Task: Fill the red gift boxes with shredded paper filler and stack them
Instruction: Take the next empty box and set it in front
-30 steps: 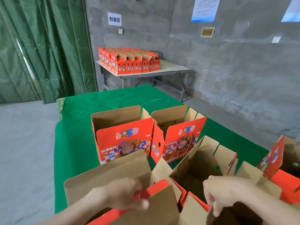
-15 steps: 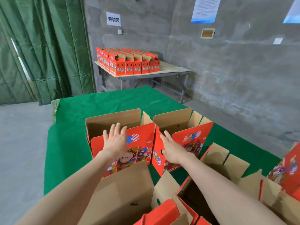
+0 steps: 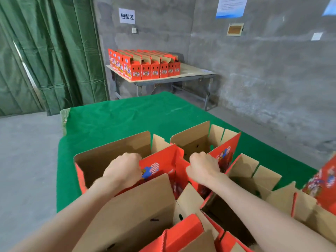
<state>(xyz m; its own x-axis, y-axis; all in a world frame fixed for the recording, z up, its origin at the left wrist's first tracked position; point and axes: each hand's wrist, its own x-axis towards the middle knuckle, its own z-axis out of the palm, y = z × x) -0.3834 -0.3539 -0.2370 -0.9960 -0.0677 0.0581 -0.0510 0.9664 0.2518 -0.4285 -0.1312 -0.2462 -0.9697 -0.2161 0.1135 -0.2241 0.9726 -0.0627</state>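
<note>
Two open red gift boxes stand side by side on the green table (image 3: 116, 122). My left hand (image 3: 123, 170) grips the near red flap of the left box (image 3: 160, 164), fingers curled over its top edge. My right hand (image 3: 203, 167) grips the near red flap of the right box (image 3: 227, 151) the same way. Both boxes show bare brown cardboard inside; no paper filler is visible. More open boxes stand nearer to me, one (image 3: 141, 211) under my left forearm and one (image 3: 254, 180) at the right.
A far table (image 3: 192, 72) by the concrete wall carries a row of several red gift boxes (image 3: 145, 65). A green curtain (image 3: 45, 51) hangs at the left. Another red box (image 3: 325, 180) shows at the right edge. Grey floor lies left of the table.
My hands left the near boxes, reached forward with open fingers, and now curl over the near flaps of the two far boxes. The view has moved closer.
</note>
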